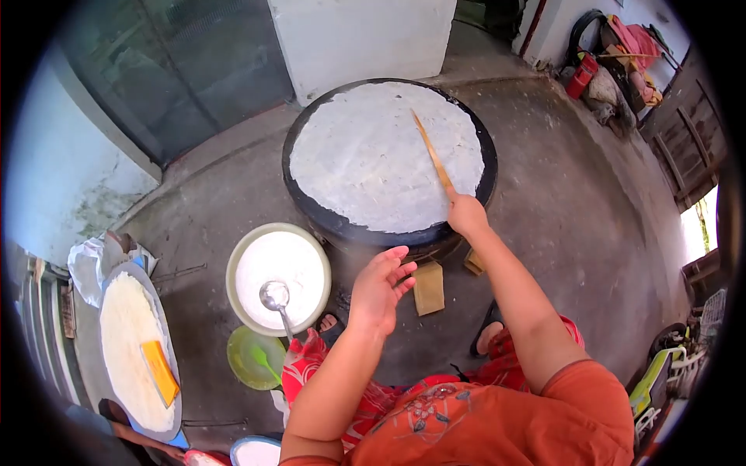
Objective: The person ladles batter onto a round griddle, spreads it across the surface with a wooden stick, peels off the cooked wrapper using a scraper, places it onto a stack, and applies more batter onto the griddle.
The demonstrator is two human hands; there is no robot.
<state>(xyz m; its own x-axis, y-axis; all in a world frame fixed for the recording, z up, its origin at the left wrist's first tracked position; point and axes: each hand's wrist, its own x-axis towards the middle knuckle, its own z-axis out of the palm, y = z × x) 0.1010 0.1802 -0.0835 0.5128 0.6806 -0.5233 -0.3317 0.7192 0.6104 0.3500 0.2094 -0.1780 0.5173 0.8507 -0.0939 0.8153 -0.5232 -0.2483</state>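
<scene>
In the head view, the right hand (468, 214) was wrapped around the near end of a wooden stick (433, 155), with the fingers pressed together on it. The stick reached over a round griddle (488, 167), and it was probably held by its end so that the arm did not need to come over the surface. The left hand (379, 291) held nothing; its fingers were loosely spread and a little bent, in the air near the close edge of the griddle, perhaps for balance.

At the person's left side stood a basin (231, 283) with a ladle (274, 295) in it, its handle directed toward the person, which seemed a convenient placing for scooping. Just beside it was a green bowl (237, 342) with a green utensil (266, 361) inside. Farther left, an oval tray (176, 400) carried pale sheets (128, 342), and a yellow flat piece (160, 373) lay upon them. Near the tray, another person's hand (172, 450) was only partly visible, so it could not be said with certainty what it touched.

About the materials: the griddle had a black, thick rim, and a thin whitish layer (365, 155) with an uneven border covered most of it. The stick was long, narrow and light brown. The ladle was of shiny metal, and the white content (268, 260) of the basin looked smooth and liquid.
</scene>
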